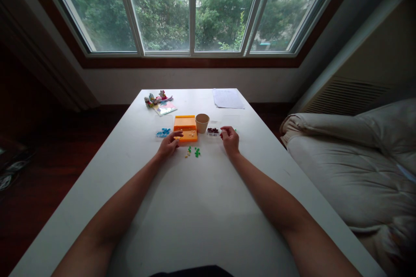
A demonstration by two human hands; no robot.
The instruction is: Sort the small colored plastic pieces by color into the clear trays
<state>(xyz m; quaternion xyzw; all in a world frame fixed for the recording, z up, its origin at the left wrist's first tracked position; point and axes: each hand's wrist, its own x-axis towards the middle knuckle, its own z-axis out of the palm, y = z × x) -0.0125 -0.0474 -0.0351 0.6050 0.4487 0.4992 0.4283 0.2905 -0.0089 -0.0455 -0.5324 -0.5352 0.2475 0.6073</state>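
Note:
My left hand (168, 143) reaches to the left front corner of an orange plastic case (185, 122) with a raised back panel. Its fingers are stretched out and apart over the case, where a few small pale pieces lie. My right hand (230, 139) is curled at the right, thumb and forefinger drawn together; whatever they pinch is too small to make out. Just left of it sits a clear box of dark red pieces (212, 130). Blue pieces (163, 132) fill a clear tray beside my left hand. Loose green pieces (197, 152) and some yellow pieces (186, 156) lie in front of the case.
A brown paper cup (202, 124) stands against the case's right side. Toward the back of the white table (201, 207) are colourful figurines (158, 98), a patterned card (165, 107) and a sheet of paper (228, 98). A padded sofa (351, 160) is at the right.

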